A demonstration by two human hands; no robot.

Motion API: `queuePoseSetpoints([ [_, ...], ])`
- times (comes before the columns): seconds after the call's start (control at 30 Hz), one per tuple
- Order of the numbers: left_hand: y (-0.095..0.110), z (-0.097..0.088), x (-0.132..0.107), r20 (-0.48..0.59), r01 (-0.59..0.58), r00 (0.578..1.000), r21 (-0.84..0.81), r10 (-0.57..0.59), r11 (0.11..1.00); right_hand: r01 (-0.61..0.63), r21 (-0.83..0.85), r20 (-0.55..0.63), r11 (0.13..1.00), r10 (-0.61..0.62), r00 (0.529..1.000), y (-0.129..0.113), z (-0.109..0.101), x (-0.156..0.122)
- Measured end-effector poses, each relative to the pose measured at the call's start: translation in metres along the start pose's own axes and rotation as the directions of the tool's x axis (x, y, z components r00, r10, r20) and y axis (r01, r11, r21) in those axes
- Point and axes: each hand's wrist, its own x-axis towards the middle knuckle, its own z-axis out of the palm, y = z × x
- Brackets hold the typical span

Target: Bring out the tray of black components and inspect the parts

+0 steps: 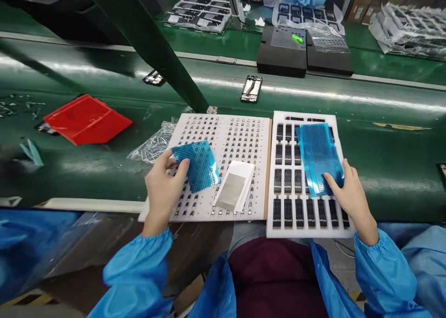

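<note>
Left hand pinched a blue, translucent film sheet covered in rows of tiny squares, gripping its 9-to-10 o'clock edge with the thumb on top, above a broad white tray lined with small dark pieces. Right hand gripped a longer blue, gridded film sheet at its 4-to-5 o'clock edge, thumb on its face, over a white foam tray slotted with black ribbed strips. Whether that sheet touched the tray could not be told.

Work appeared to be under way: both sheets were in hand, and the visible main slots of the foam tray held strips, while the film hid others. Rows of pieces ran across the broad tray, but any count of pieces handled or remaining was beyond what showed; so was whether the squares on the films were parts or gaps.

A folded white paper with a grey rectangle lay toward the broad tray's 4 o'clock side. On the dark green table, an opened black-framed phone-like device lay at 12 o'clock, beyond the trays, and a bright red flat folder at 10 o'clock from the left hand.
</note>
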Motion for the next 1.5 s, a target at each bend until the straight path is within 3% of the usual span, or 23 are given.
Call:
queuePoseSetpoints([
  [0.13,0.015,-0.005,-0.014,-0.056,-0.168,0.982,0.151,0.179,0.974,0.12,-0.119,-0.059,0.986,-0.127,0.99,0.003,-0.013,-0.015],
  [0.23,0.049,-0.007,-0.048,-0.05,-0.379,0.921,0.111,0.386,0.919,0.303,-0.083,-0.085,0.949,-0.31,0.947,-0.008,-0.026,-0.028],
  [0.3,0.082,0.001,-0.074,0.094,-0.574,0.815,-0.005,0.572,0.819,0.468,-0.002,-0.01,0.884,-0.468,0.884,-0.024,-0.029,-0.034],
  [0.37,0.114,0.02,-0.097,0.234,-0.71,0.648,-0.157,0.725,0.686,0.601,0.052,0.074,0.798,-0.603,0.794,-0.042,-0.023,-0.034],
  [0.4,0.128,0.031,-0.106,0.277,-0.736,0.584,-0.217,0.763,0.642,0.649,0.063,0.112,0.758,-0.651,0.75,-0.05,-0.016,-0.033],
  [0.47,0.146,0.056,-0.118,0.344,-0.743,0.525,-0.262,0.779,0.616,0.714,0.055,0.165,0.698,-0.711,0.683,-0.06,0.001,-0.028],
  [0.6,0.155,0.084,-0.128,0.374,-0.722,0.552,-0.234,0.746,0.651,0.759,-0.001,0.156,0.651,-0.749,0.644,-0.06,0.027,-0.018],
  [0.7,0.154,0.085,-0.13,0.33,-0.699,0.588,-0.254,0.739,0.669,0.784,-0.076,0.119,0.616,-0.775,0.621,-0.059,0.032,-0.012],
  [0.87,0.154,0.084,-0.133,0.314,-0.692,0.628,-0.193,0.712,0.695,0.787,-0.206,0.175,0.581,-0.77,0.614,-0.074,0.034,-0.004],
  [1.0,0.148,0.084,-0.136,0.301,-0.653,0.646,-0.258,0.702,0.712,0.787,-0.094,0.199,0.61,-0.763,0.615,-0.079,0.025,0.004],
  [1.03,0.147,0.082,-0.136,0.295,-0.632,0.653,-0.296,0.697,0.717,0.775,-0.031,0.172,0.631,-0.76,0.626,-0.075,0.02,0.006],
  [1.1,0.146,0.079,-0.135,0.282,-0.582,0.675,-0.364,0.681,0.727,0.701,0.019,0.044,0.713,-0.701,0.712,-0.064,0.008,0.011],
  [1.2,0.154,0.076,-0.131,0.271,-0.516,0.721,-0.405,0.638,0.755,0.423,-0.158,-0.169,0.892,-0.447,0.879,-0.041,-0.007,0.019],
  [1.27,0.165,0.079,-0.128,0.292,-0.472,0.732,-0.434,0.616,0.767,0.221,-0.27,-0.177,0.937,-0.274,0.945,-0.028,-0.009,0.023],
  [1.37,0.186,0.094,-0.127,0.359,-0.434,0.698,-0.475,0.619,0.765,0.111,-0.313,-0.117,0.943,-0.155,0.981,-0.018,-0.001,0.026],
  [1.5,0.201,0.12,-0.135,0.342,-0.515,0.687,-0.393,0.641,0.762,0.12,-0.291,-0.179,0.949,-0.178,0.968,-0.022,0.015,0.019],
])
